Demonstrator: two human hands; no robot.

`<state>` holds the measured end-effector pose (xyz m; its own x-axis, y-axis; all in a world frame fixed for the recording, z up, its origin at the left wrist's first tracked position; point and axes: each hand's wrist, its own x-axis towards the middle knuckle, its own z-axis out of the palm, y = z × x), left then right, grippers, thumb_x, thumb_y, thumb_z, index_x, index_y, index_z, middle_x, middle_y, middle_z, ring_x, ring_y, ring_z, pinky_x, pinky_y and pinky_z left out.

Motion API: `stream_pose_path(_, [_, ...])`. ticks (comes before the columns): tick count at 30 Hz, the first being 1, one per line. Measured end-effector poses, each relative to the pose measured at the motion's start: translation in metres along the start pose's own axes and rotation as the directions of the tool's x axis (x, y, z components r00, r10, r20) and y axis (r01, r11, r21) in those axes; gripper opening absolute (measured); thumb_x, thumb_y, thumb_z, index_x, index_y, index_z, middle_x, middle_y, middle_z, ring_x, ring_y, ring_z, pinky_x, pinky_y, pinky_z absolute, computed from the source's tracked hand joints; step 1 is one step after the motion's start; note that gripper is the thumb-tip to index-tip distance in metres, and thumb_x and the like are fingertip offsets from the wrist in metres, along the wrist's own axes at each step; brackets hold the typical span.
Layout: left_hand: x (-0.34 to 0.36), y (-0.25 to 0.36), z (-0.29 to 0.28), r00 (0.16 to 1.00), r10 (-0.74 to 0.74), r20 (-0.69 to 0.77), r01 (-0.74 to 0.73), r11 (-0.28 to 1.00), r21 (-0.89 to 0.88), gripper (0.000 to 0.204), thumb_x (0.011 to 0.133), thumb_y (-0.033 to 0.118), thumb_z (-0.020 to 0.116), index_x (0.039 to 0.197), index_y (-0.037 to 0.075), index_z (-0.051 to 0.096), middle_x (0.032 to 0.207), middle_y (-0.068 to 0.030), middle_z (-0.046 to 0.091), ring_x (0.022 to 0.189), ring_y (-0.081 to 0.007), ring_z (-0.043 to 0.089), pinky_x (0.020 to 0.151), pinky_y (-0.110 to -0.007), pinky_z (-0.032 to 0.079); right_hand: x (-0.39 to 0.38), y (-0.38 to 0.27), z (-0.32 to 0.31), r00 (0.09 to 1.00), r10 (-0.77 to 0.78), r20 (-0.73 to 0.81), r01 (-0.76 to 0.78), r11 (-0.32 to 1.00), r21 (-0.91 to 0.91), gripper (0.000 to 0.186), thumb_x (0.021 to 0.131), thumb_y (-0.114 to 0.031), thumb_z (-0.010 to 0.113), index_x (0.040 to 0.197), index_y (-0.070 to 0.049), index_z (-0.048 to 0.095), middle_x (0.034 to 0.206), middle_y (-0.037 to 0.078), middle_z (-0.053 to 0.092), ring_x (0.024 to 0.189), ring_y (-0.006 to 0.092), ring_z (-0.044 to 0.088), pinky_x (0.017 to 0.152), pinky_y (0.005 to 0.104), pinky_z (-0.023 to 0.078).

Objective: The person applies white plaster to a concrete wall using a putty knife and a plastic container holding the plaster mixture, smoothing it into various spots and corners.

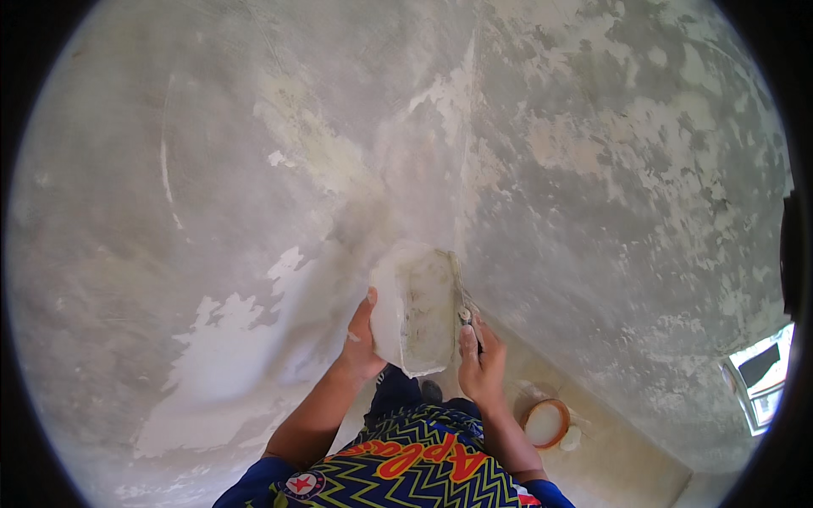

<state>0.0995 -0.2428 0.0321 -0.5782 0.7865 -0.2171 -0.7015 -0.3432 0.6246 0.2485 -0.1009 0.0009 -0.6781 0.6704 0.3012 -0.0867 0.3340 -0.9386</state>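
Observation:
A white mud pan (389, 315), caked with pale plaster, is held in front of my body. My left hand (362, 340) grips its left side, with the thumb up along the outer wall. Smears of plaster line the inside of the pan. At the pan's right edge, my right hand (481, 362) is closed around the dark handle of a putty knife (465, 318). The knife's blade lies along the pan's right rim and is only partly visible. White residue marks the fingers.
Grey plastered walls (593, 237) with white patches surround me and meet in a corner ahead. On the floor at lower right stands a round orange-rimmed bucket (556, 444) holding white material, with a pale lump (572, 438) beside it. A window (765, 377) shows at far right.

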Motion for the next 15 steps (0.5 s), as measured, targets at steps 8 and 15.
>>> stream_pose_path(8, [0.007,0.011,0.009,0.994,-0.108,-0.026,0.107,0.993,-0.04,0.076,0.103,0.062,0.049,0.153,0.006,0.044,0.145,-0.0167,0.058,0.13,-0.0327,0.059,0.11,-0.051,0.048,-0.004,-0.009,-0.008,0.992,0.12,0.048,-0.118,0.992,-0.038,0.033,0.103,-0.011,0.056,0.125,0.012,0.063,0.105,0.031,0.069,0.095,0.0454,0.07,0.085,0.0418,0.053])
stream_pose_path(15, [0.013,0.015,0.003,0.998,-0.023,0.051,0.021,0.999,0.05,0.075,0.104,0.06,0.049,0.153,0.004,0.043,0.144,-0.0163,0.058,0.129,-0.0306,0.06,0.109,-0.048,0.049,-0.011,0.002,0.001,0.999,-0.032,0.018,0.033,0.999,-0.035,0.026,0.106,-0.018,0.054,0.11,0.006,0.064,0.07,0.002,0.051,0.063,0.0098,0.045,0.056,0.0288,0.037])
